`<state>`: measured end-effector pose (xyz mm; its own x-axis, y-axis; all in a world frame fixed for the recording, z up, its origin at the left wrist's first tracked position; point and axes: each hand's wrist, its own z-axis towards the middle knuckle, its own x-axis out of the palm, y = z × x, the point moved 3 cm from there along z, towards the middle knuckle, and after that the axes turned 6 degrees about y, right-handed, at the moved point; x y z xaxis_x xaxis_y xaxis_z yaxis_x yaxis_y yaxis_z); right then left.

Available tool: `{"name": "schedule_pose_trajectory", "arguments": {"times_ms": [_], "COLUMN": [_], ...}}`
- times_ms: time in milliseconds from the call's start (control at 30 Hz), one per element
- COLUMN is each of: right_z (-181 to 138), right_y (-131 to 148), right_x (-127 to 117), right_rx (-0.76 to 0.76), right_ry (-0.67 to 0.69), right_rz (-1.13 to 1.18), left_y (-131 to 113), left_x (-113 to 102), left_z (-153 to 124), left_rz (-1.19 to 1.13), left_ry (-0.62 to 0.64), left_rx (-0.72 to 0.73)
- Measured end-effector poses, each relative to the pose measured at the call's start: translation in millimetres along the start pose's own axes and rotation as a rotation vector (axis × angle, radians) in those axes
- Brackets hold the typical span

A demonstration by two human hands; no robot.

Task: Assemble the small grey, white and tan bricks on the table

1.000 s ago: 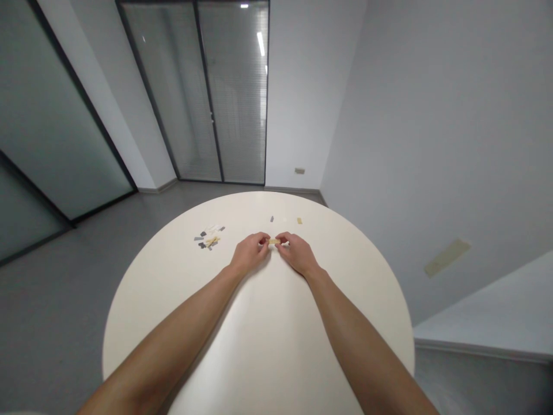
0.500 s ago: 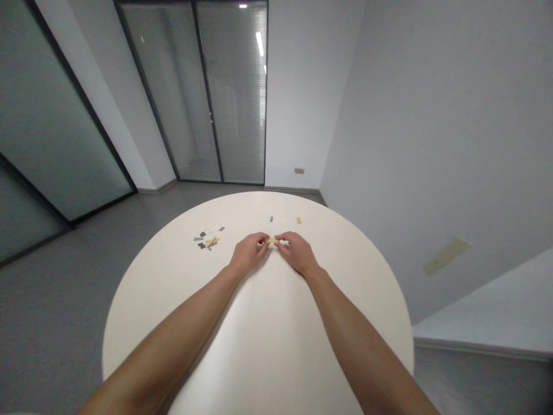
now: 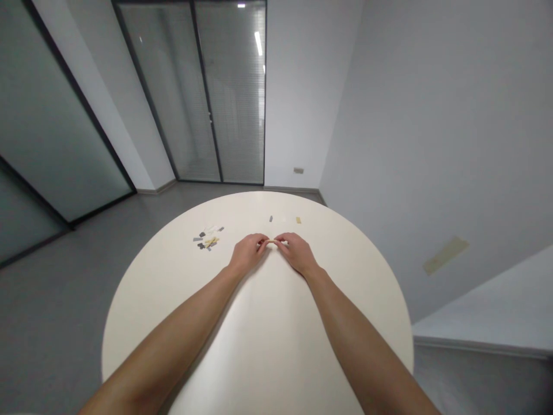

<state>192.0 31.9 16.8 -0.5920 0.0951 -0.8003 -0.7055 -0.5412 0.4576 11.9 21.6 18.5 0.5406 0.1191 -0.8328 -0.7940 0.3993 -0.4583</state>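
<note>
Two bare forearms run up from the lower corners of the frame and meet at its centre, over the round white table (image 3: 242,357). The left hand (image 3: 247,253) and right hand (image 3: 297,253) face each other knuckles-up. Their fingers (image 3: 261,244) are curled in tight, and both thumb-and-forefinger tips pinch a small tan piece (image 3: 271,241). Each hand takes one end, which seems to be why the tips nearly meet and the piece is almost hidden. It is right at the table's surface; whether it touches or is just clear I cannot tell.

Left of the hands and a little higher in the frame lies a loose pile of grey, tan and white pieces (image 3: 208,238), likely kept within the left hand's easy reach. Above the hands, toward the table's far edge, a lone grey piece (image 3: 271,219) and a lone tan piece (image 3: 298,219) lie apart from each other. Beyond them, at upper left, are glass doors (image 3: 216,92).
</note>
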Motion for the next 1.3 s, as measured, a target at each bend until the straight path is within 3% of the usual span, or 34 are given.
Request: {"name": "schedule_pose_trajectory", "arguments": {"times_ms": [1300], "right_z": [-0.8], "right_y": [-2.0], "right_x": [0.5], "right_rx": [0.111], "right_ry": [0.056], "right_rz": [-0.003], "left_y": [0.0], "left_x": [-1.3], "left_z": [-1.3], "left_rz": [-0.086], "left_ry": [-0.031], "left_rx": [0.015]}}
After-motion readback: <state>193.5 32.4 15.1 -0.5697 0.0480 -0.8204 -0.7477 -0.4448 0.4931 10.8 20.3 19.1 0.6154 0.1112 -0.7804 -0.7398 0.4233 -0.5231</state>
